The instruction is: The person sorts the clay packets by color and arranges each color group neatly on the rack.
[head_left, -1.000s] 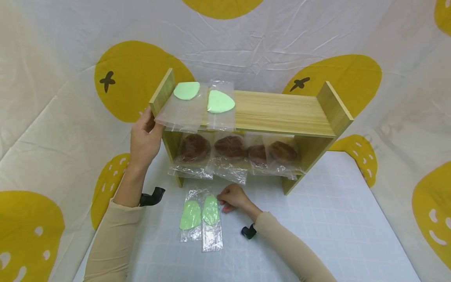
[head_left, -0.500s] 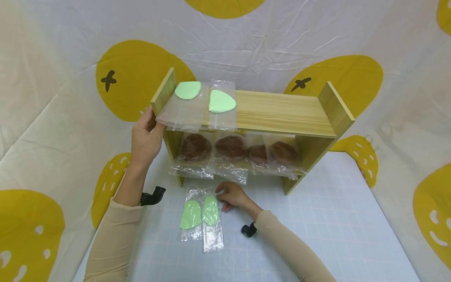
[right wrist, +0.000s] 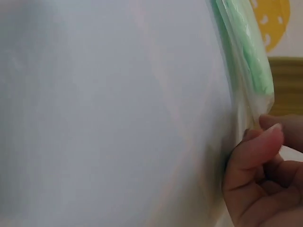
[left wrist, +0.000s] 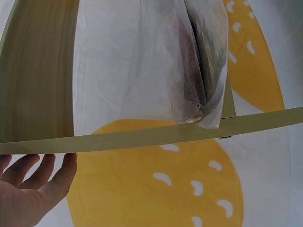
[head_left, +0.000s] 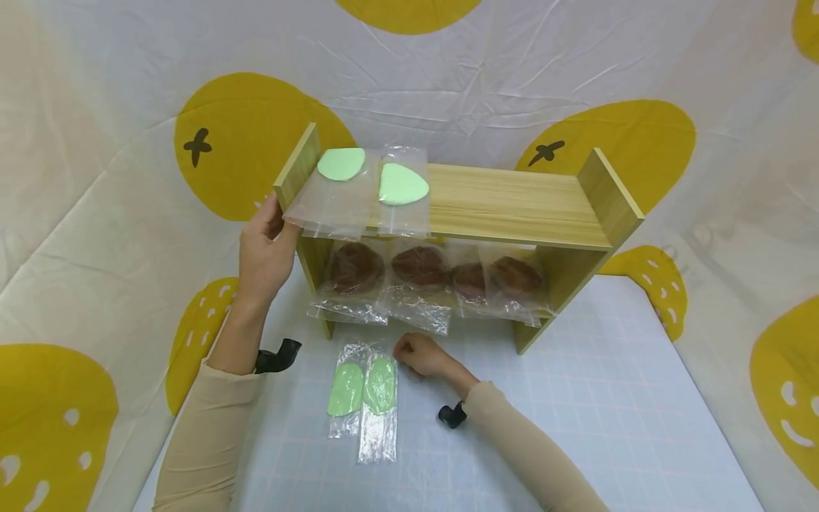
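Note:
My left hand (head_left: 265, 259) grips the left side panel of a wooden shelf (head_left: 512, 206); its fingertips touch the panel's outer face in the left wrist view. On the table, my right hand (head_left: 425, 353) pinches the upper right corner of a clear plastic bag (head_left: 379, 437) holding a flat, pale green rounded piece (right wrist: 251, 42). Close to its left, slightly overlapped, lies a similar bag with a green piece (head_left: 346, 390). Two more bagged green pieces, one at the far left (head_left: 341, 164) and one beside it (head_left: 403, 185), lie on the shelf's top board.
The lower board carries several bagged brown round pieces (head_left: 419, 267), their bag ends hanging over the front edge. A pale checked cloth (head_left: 480, 455) covers the table. Behind stands a white curtain (head_left: 435, 78) with yellow fruit prints.
The right-hand green bag on the table has shifted slightly left and straightened, closer to its neighbour. My right fingers have closed in at its corner. The left hand stays on the shelf.

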`<action>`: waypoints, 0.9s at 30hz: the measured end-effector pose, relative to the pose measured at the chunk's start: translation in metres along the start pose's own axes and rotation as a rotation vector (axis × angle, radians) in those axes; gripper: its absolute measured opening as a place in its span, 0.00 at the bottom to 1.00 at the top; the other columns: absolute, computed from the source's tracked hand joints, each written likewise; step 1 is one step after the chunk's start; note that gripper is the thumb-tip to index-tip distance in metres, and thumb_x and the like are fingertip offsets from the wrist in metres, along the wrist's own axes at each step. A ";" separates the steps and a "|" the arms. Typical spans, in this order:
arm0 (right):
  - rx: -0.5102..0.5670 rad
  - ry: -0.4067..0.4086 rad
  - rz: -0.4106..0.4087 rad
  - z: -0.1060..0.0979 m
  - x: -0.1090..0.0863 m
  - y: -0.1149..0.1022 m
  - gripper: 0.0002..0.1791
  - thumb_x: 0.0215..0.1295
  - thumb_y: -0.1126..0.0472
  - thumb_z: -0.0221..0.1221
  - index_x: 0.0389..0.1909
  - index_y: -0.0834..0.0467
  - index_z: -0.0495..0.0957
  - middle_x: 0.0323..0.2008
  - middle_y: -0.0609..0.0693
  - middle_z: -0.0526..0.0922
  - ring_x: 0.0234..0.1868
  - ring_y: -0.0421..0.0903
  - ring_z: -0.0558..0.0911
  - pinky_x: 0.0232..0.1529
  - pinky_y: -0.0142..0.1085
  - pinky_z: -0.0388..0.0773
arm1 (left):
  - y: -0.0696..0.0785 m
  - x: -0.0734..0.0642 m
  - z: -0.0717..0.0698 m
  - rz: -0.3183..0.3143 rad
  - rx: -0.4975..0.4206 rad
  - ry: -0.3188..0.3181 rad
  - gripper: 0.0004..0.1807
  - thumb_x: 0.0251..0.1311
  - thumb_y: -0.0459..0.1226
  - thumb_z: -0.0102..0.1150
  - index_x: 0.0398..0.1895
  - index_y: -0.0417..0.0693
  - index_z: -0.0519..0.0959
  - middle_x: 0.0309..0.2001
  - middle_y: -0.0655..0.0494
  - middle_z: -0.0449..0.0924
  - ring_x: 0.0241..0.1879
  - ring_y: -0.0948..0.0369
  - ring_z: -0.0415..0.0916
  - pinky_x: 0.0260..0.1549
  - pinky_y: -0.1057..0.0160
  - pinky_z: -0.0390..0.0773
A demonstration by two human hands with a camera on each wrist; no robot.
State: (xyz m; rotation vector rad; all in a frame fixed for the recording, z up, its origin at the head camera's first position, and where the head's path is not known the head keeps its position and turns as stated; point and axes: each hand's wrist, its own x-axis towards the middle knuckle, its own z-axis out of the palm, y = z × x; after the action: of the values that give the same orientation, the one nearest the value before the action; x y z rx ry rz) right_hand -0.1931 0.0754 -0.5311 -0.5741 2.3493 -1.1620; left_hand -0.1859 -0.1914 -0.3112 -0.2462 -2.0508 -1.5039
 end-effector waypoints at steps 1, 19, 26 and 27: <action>-0.017 0.009 -0.021 -0.001 0.000 0.000 0.07 0.73 0.62 0.55 0.42 0.61 0.79 0.25 0.50 0.78 0.14 0.40 0.73 0.19 0.34 0.75 | 0.000 0.000 0.000 0.002 -0.001 0.001 0.24 0.72 0.40 0.57 0.71 0.55 0.72 0.63 0.54 0.77 0.57 0.55 0.76 0.59 0.55 0.74; 0.789 -0.009 0.169 -0.003 -0.009 0.014 0.17 0.76 0.67 0.47 0.58 0.76 0.63 0.40 0.63 0.76 0.34 0.53 0.85 0.44 0.49 0.84 | 0.001 0.000 -0.001 0.000 0.003 -0.008 0.24 0.72 0.41 0.57 0.70 0.56 0.72 0.63 0.55 0.77 0.59 0.55 0.75 0.60 0.52 0.73; 0.867 0.023 0.191 -0.004 -0.014 0.017 0.20 0.73 0.68 0.53 0.59 0.77 0.65 0.44 0.61 0.77 0.35 0.50 0.84 0.46 0.47 0.83 | 0.000 -0.001 -0.001 -0.001 -0.004 -0.007 0.24 0.72 0.41 0.57 0.70 0.56 0.73 0.63 0.55 0.77 0.59 0.56 0.75 0.60 0.53 0.73; 0.870 0.022 0.179 -0.004 -0.014 0.017 0.20 0.72 0.69 0.54 0.58 0.79 0.67 0.44 0.61 0.78 0.36 0.49 0.83 0.48 0.46 0.82 | 0.000 -0.001 -0.001 0.000 -0.006 -0.007 0.24 0.72 0.41 0.57 0.70 0.56 0.73 0.62 0.55 0.77 0.58 0.56 0.76 0.60 0.54 0.73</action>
State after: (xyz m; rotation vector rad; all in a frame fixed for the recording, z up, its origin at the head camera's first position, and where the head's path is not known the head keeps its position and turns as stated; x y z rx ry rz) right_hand -0.1863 0.0950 -0.5399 -0.0373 1.6108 -1.8971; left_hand -0.1848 -0.1925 -0.3117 -0.2542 -2.0521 -1.5107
